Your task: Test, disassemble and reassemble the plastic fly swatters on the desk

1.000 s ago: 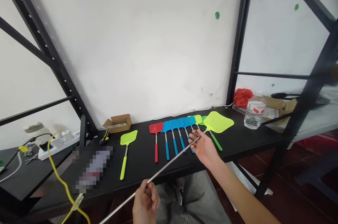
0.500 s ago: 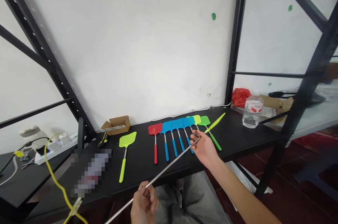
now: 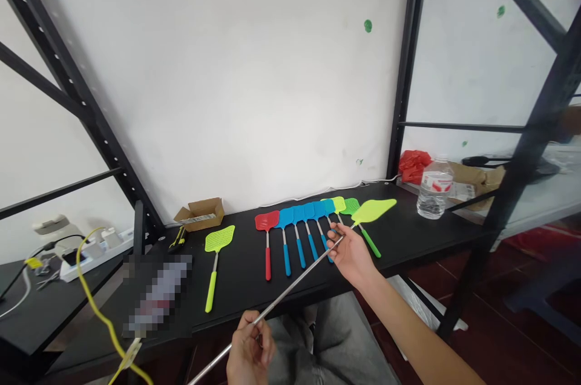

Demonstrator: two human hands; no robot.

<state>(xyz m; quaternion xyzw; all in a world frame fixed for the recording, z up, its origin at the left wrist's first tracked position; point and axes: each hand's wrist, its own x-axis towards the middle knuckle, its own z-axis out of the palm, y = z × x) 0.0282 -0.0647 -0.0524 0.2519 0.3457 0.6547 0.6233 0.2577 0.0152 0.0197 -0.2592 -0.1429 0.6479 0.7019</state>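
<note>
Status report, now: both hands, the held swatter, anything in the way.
Left hand, right hand both holding yellow-green swatter. Swatter slanted, lower end out of frame. Green swatter partly hidden behind it.

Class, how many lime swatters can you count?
3: one swatter in the left hand and right hand, a second lying apart at left, a third partly covered in the row, where more may be hidden.

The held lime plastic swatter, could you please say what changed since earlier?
Its flat lime head turned from broadside to edge-on, then partly face-on. The bare left hand and bare right hand stayed on the silver metal shaft; the blue plastic swatters stayed.
</note>
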